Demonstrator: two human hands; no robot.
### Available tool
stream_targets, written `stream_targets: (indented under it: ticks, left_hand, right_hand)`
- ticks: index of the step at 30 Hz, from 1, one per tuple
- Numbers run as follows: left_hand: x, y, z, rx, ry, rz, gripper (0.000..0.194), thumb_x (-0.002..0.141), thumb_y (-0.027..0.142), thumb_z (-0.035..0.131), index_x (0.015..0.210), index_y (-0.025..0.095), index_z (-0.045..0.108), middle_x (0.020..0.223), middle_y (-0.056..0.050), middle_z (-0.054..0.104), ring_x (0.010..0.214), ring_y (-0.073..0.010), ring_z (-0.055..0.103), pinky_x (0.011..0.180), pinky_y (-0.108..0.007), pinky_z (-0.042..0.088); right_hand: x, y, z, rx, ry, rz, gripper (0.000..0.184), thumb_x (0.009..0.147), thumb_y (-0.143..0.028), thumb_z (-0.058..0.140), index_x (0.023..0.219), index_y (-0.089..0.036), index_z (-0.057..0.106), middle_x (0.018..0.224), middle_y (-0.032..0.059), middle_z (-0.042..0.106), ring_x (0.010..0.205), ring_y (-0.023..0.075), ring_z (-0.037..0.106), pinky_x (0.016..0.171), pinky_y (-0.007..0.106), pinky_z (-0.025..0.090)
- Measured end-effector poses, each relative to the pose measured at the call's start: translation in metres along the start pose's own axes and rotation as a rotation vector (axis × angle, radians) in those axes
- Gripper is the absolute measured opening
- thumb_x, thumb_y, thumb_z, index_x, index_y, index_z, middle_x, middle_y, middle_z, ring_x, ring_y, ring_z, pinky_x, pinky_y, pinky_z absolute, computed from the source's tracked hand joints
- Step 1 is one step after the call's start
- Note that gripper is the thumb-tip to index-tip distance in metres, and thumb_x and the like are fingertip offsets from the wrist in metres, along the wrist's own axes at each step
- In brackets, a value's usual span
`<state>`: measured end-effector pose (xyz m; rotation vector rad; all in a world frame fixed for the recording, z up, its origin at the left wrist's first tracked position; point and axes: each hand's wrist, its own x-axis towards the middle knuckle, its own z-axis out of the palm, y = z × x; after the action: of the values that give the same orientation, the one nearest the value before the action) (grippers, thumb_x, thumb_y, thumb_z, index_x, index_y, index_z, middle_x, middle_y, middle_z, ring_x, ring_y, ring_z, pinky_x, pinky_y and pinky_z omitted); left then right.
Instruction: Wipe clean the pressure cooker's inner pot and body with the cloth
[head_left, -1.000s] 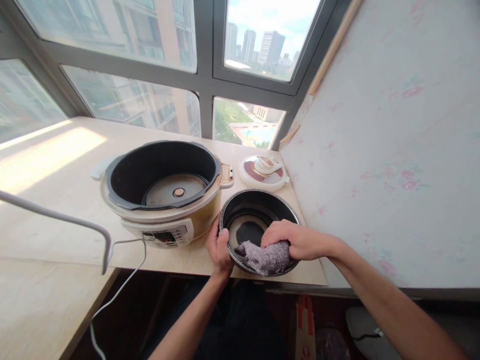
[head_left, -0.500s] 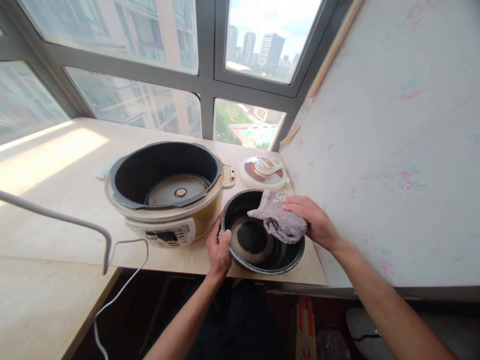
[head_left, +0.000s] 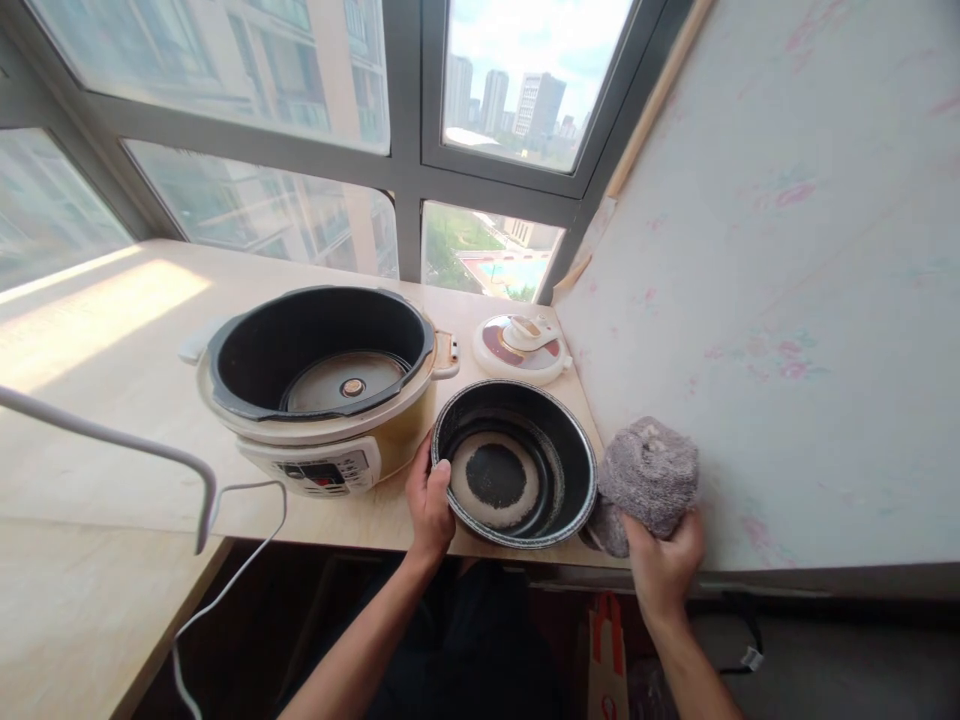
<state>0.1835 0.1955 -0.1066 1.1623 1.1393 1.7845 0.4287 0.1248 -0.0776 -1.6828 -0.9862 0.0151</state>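
The black inner pot of a cooker rests on the wooden counter, and a pale ring marks its bottom. My left hand grips the pot's left side, thumb over the rim and fingers behind the wall. Just right of the pot, my right hand clutches a bunched grey towel. Part of the towel hangs beside the pot's outer wall. To the left stands the electric pressure cooker body, lidless, with its dark inside and round heating plate showing.
Behind the pot lies the cooker's white and brown lid. A white cord runs off the counter's front edge, past a grey curved tube. The flowered wall borders the right side; a paper bag stands below.
My right hand has lifted the towel out of the pot and carried it right, past the rim. My left hand still holds the pot's left side.
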Motion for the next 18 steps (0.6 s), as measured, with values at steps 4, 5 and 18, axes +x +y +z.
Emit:
stream_targets:
  ticks: [4, 5, 18]
  left_hand:
    - [0.0, 0.009, 0.007, -0.017, 0.028, -0.032, 0.033, 0.092, 0.035, 0.049, 0.108, 0.015, 0.069, 0.101, -0.009, 0.067, 0.1, -0.0249, 0.063, 0.099, -0.038, 0.049]
    - [0.0, 0.009, 0.008, -0.03, 0.032, -0.04, 0.033, 0.091, 0.034, 0.049, 0.109, 0.015, 0.069, 0.102, -0.009, 0.067, 0.101, -0.0252, 0.063, 0.098, -0.038, 0.049]
    - [-0.005, 0.004, 0.011, -0.105, 0.037, -0.056, 0.037, 0.092, 0.034, 0.05, 0.118, 0.016, 0.068, 0.11, -0.008, 0.068, 0.106, -0.0242, 0.062, 0.101, -0.036, 0.047]
  right_hand:
    - [-0.067, 0.0, 0.012, -0.042, 0.028, 0.23, 0.051, 0.075, -0.049, 0.068, 0.111, -0.018, 0.051, 0.11, 0.018, 0.066, 0.101, 0.0339, 0.066, 0.091, 0.051, 0.054]
    - [-0.08, -0.001, 0.017, -0.032, 0.057, 0.263, 0.054, 0.074, -0.052, 0.069, 0.112, -0.017, 0.05, 0.113, 0.02, 0.065, 0.104, 0.0355, 0.066, 0.094, 0.053, 0.053]
    - [-0.145, -0.006, 0.034, -0.019, -0.07, -0.033, 0.062, 0.086, -0.047, 0.062, 0.138, -0.025, 0.036, 0.104, 0.0173, 0.067, 0.095, 0.0366, 0.069, 0.087, 0.058, 0.057]
